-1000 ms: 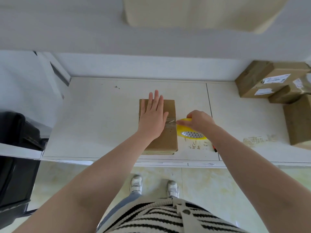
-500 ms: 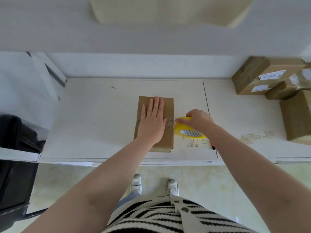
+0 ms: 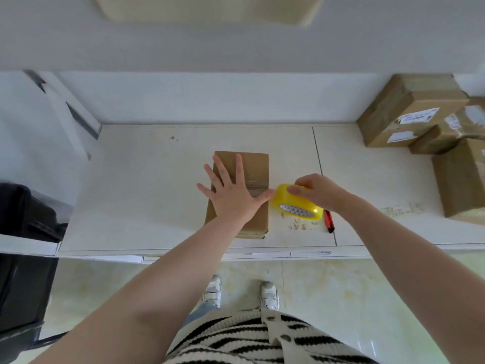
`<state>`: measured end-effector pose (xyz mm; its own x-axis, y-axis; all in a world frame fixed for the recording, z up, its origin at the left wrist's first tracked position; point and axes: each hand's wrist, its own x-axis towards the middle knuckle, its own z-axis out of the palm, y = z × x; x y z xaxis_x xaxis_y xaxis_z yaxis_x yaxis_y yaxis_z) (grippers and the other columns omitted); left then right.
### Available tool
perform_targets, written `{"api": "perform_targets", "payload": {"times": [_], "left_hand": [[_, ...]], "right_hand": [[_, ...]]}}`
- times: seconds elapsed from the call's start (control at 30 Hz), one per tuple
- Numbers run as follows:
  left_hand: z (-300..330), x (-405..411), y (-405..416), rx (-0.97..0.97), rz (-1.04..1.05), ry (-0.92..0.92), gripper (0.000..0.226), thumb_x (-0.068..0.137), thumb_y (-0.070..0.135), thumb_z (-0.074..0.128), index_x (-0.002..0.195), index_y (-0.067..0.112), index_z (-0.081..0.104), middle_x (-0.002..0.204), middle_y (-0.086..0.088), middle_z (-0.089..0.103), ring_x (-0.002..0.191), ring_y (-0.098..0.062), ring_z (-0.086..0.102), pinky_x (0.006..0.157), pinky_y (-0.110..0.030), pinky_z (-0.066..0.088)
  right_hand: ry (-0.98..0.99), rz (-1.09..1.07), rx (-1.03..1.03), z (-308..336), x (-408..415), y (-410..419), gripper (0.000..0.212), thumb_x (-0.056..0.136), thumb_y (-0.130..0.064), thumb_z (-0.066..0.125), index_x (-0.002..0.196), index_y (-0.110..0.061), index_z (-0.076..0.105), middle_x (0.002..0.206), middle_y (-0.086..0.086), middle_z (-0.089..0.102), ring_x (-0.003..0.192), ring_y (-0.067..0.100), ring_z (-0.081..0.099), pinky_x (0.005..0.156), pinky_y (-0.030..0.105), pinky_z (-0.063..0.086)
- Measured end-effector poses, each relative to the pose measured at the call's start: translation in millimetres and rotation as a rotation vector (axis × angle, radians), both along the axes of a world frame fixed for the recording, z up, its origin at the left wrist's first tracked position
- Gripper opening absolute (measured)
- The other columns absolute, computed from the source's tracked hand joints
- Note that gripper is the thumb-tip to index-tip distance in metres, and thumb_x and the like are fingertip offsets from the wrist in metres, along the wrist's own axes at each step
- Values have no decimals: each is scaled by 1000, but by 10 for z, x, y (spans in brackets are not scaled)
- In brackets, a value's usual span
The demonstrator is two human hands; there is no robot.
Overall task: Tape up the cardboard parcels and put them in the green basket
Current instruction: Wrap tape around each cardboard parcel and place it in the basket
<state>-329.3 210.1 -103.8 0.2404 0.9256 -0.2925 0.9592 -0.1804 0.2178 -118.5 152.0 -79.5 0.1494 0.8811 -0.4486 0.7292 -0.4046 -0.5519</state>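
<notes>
head cam | single view | looks steeply down, close, over white table [image 3: 157,206] and floor [image 3: 341,298]

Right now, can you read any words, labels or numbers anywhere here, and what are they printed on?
Nothing here can be read as text.
White shipping labels on the stacked cardboard parcels at the right: print too small and blurred to read.
Parcel under the left hand: no label showing on the parcel.
Yellow tape roll in the right hand: only a pattern inside the core, no words.
Marks on the table by the roll: smudges, not legible.
</notes>
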Motion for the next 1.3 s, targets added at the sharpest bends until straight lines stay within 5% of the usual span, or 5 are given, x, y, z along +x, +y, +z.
{"api": "perform_targets", "payload": {"times": [0.17,0.43,0.6,1.3], "left_hand": [[50,-13,26,-53,1,-5,127,58,102,20,150,29,-29,156,-16,-36,145,-42,-27,112,-71,-3],[154,-273,227,-225,130,-174,139,47,104,37,149,36,-30,158,-8,-35,150,-30,-20,117,-63,-1],[204,-535,392,-378,237,-360,143,34,100,47,147,49,-22,161,5,-27,150,-32,-3,117,-59,12],[148,-586,270,-549,377,-776,134,41,81,66,148,54,-10,161,10,-5,144,-33,22,115,-53,26]], "right_hand": [[-397,-27,-42,129,27,11,55,80,-76,53,61,-24,48,64,-6,51,61,10,48,53,27,31],[-349,-25,-14,374,-224,134,55,80,-75,53,60,-25,44,65,-4,51,59,11,48,50,26,29],[-416,25,31,584,-471,326,57,82,-73,53,66,-18,57,62,-3,55,57,12,51,49,25,30],[-537,129,-81,923,-666,517,57,83,-69,55,64,-16,54,60,-3,54,57,13,52,51,26,32]]}}
